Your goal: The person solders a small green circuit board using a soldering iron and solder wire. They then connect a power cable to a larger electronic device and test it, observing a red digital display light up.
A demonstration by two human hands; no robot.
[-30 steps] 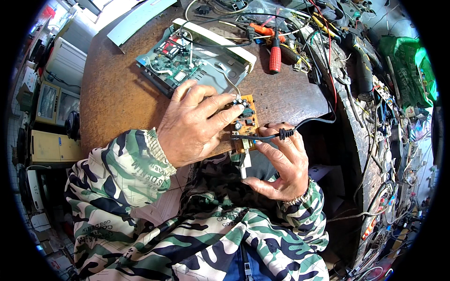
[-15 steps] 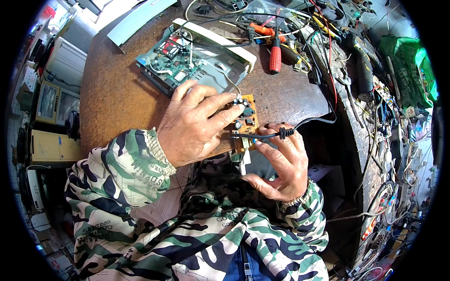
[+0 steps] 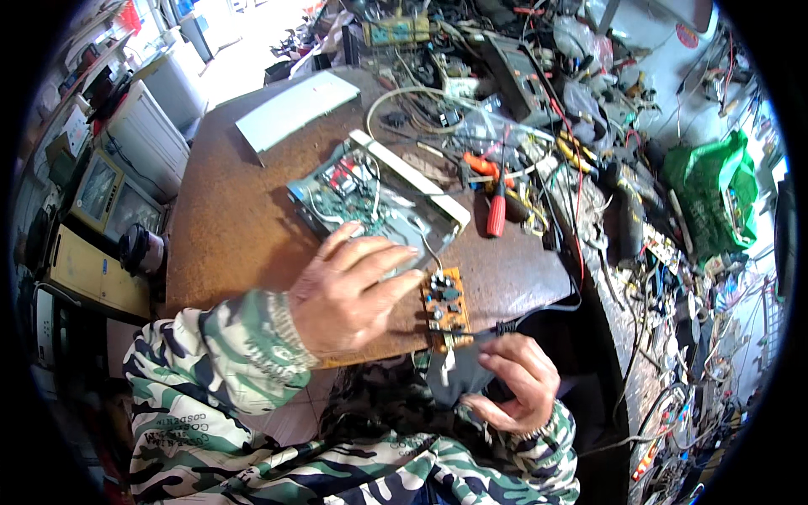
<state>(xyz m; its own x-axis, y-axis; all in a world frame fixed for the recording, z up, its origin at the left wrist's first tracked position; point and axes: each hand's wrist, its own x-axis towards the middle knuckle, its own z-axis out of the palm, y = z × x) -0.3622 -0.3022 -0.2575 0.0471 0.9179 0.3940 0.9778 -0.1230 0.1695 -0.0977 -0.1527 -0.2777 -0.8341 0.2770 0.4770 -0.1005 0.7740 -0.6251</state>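
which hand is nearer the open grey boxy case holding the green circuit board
Left: the left hand is at the near edge of the case; the right hand is farther, below and right of it.

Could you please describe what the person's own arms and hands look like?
The left hand and right hand are bare, with no gloves. Both arms wear long, loose camouflage sleeves patterned in green, black and pale cream, with some dark lettering printed on the fabric. The sleeves end at the wrists in gathered cuffs.
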